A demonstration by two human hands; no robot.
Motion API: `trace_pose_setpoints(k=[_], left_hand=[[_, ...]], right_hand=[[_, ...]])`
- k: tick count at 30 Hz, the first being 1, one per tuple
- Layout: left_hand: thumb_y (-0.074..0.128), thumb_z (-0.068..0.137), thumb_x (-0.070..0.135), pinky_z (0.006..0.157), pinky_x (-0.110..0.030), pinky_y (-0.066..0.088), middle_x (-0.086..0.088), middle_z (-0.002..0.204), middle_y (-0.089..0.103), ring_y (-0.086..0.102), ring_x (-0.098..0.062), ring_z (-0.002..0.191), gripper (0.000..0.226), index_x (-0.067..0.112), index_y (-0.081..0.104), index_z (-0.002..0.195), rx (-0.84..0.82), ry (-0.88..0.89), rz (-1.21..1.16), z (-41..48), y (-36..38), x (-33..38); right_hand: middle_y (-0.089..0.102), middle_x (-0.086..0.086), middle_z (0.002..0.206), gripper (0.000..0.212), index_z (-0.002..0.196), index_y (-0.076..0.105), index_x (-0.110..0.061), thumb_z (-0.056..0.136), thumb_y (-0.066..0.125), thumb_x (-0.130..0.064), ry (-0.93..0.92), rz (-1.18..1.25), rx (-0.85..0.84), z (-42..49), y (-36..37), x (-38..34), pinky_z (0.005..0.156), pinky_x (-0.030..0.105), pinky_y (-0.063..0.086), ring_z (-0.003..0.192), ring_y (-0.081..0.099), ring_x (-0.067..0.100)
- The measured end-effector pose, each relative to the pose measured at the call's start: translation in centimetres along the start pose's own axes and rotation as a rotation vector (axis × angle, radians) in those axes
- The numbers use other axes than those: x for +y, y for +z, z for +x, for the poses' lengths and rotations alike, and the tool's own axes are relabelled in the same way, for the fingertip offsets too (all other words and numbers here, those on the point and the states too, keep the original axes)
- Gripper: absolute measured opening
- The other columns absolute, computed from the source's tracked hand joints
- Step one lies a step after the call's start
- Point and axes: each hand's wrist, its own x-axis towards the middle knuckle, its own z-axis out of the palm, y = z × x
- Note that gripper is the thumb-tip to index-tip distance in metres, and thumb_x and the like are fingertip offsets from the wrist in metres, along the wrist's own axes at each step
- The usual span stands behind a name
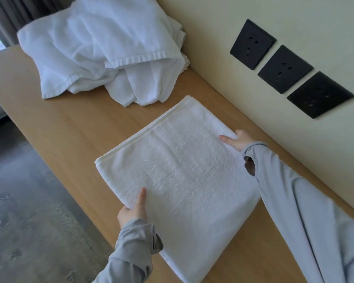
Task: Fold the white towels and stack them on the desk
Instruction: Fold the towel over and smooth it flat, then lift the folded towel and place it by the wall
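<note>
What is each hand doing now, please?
Left hand: grips the folded towel by its near edge.
Right hand: grips its far edge.

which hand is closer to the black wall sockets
Right. The right hand grips a corner of the folded towel on the wall side, below the black wall sockets. The left hand grips the opposite edge, by the open side of the desk, farther off.

Fingers of the left hand (132, 211) hidden beneath the lower-left edge of the flat folded white terry towel (182, 170); only the thumb shows. Same for the right hand (236, 139) at the towel's right corner. Towel's near corner cut by the bottom edge. Crumpled white towel heap (102, 48) cut off at top. Lowest black square wall socket (320, 94) blurred, holes unreadable.
</note>
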Motion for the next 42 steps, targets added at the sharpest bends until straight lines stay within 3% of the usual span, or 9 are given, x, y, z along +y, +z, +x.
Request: trace_pose_setpoints(k=[5, 8, 11, 21, 26, 30, 33, 38, 42], left_hand=[[0.054, 0.089, 0.044, 0.073, -0.036, 0.048, -0.010, 0.094, 0.061, 0.060, -0.032, 0.082, 0.035, 0.009, 0.057, 0.093, 0.065, 0.382, 0.162, 0.3, -0.3, -0.6], [0.050, 0.090, 0.047, 0.067, -0.031, 0.038, 0.008, 0.075, 0.058, 0.056, -0.023, 0.074, 0.027, 0.021, 0.053, 0.092, 0.031, 0.555, 0.277, 0.0, -0.4, 0.7], [0.054, 0.090, 0.044, 0.065, -0.030, 0.033, 0.012, 0.068, 0.053, 0.050, -0.023, 0.072, 0.024, 0.019, 0.054, 0.086, -0.037, 0.727, 0.401, -0.5, 0.5, 3.0], [0.062, 0.082, 0.050, 0.050, -0.025, 0.032, 0.004, 0.064, 0.052, 0.049, -0.020, 0.063, 0.038, 0.020, 0.049, 0.063, -0.391, 0.893, 0.967, -0.1, 10.8, 5.1], [0.056, 0.087, 0.047, 0.073, -0.032, 0.038, -0.010, 0.100, 0.064, 0.056, -0.036, 0.098, 0.041, 0.012, 0.058, 0.109, -0.341, 0.878, 1.120, 1.0, 13.4, 2.2], [0.054, 0.091, 0.038, 0.093, -0.049, 0.037, -0.021, 0.135, 0.045, 0.045, -0.041, 0.118, 0.059, 0.008, 0.038, 0.139, -0.053, 1.335, 1.182, -2.0, 13.0, -1.6], [0.037, 0.095, 0.045, 0.112, -0.045, 0.023, -0.009, 0.155, 0.024, 0.025, -0.029, 0.142, 0.063, 0.014, 0.025, 0.148, -0.246, 1.619, 1.309, -5.4, 12.6, -7.0], [-0.003, 0.086, 0.065, 0.118, -0.037, 0.003, 0.002, 0.156, 0.002, 0.006, -0.019, 0.145, 0.076, 0.022, 0.005, 0.148, -0.326, 1.594, 1.583, -2.8, 9.5, -9.1], [0.004, 0.092, 0.062, 0.116, -0.032, 0.003, 0.002, 0.155, 0.016, 0.015, -0.013, 0.142, 0.072, 0.019, 0.014, 0.149, -0.311, 1.606, 1.618, 0.1, 6.9, -5.8]], right_hand=[[0.042, 0.021, 0.137, 0.078, 0.134, 0.037, 0.004, 0.088, 0.050, -0.057, -0.062, -0.092, 0.084, -2.6, -0.4, -0.2, 0.097, 0.045, 0.039, 0.123, 0.045, 0.038], [0.055, 0.016, 0.104, 0.060, 0.103, 0.054, 0.000, 0.087, 0.050, -0.058, -0.113, -0.107, 0.171, -5.5, -1.4, 0.5, 0.075, 0.043, 0.046, 0.096, 0.057, 0.038], [0.044, 0.005, 0.067, 0.055, 0.065, 0.034, -0.011, 0.085, 0.050, -0.061, -0.099, -0.114, 0.316, -9.8, -2.1, 2.8, 0.052, 0.033, 0.030, 0.061, 0.044, 0.025], [0.052, 0.009, 0.066, 0.053, 0.074, 0.052, 0.000, 0.088, 0.052, -0.052, 0.464, 0.352, 0.568, -24.2, 4.9, 16.0, 0.055, 0.033, 0.034, 0.059, 0.047, 0.023], [0.061, 0.020, 0.088, 0.051, 0.094, 0.054, 0.003, 0.089, 0.053, -0.048, 0.676, 0.497, 0.523, -26.7, 9.8, 19.3, 0.066, 0.036, 0.041, 0.075, 0.055, 0.031], [0.054, 0.029, 0.121, 0.047, 0.123, 0.051, 0.004, 0.091, 0.052, -0.030, 0.471, 0.194, 0.814, -26.0, 10.7, 17.3, 0.085, 0.051, 0.045, 0.106, 0.052, 0.043], [0.047, 0.017, 0.141, 0.045, 0.134, 0.050, -0.006, 0.093, 0.051, -0.024, 0.074, -0.053, 0.837, -23.4, 11.1, 12.2, 0.103, 0.053, 0.037, 0.131, 0.043, 0.035], [0.034, 0.007, 0.150, 0.051, 0.142, 0.039, -0.010, 0.096, 0.037, -0.033, -0.064, -0.145, 0.553, -22.1, 13.2, 11.6, 0.113, 0.054, 0.020, 0.140, 0.029, 0.025], [0.031, 0.007, 0.152, 0.057, 0.144, 0.035, -0.007, 0.096, 0.025, -0.037, -0.006, -0.229, 0.555, -24.1, 13.1, 17.6, 0.116, 0.049, 0.019, 0.141, 0.027, 0.024]])
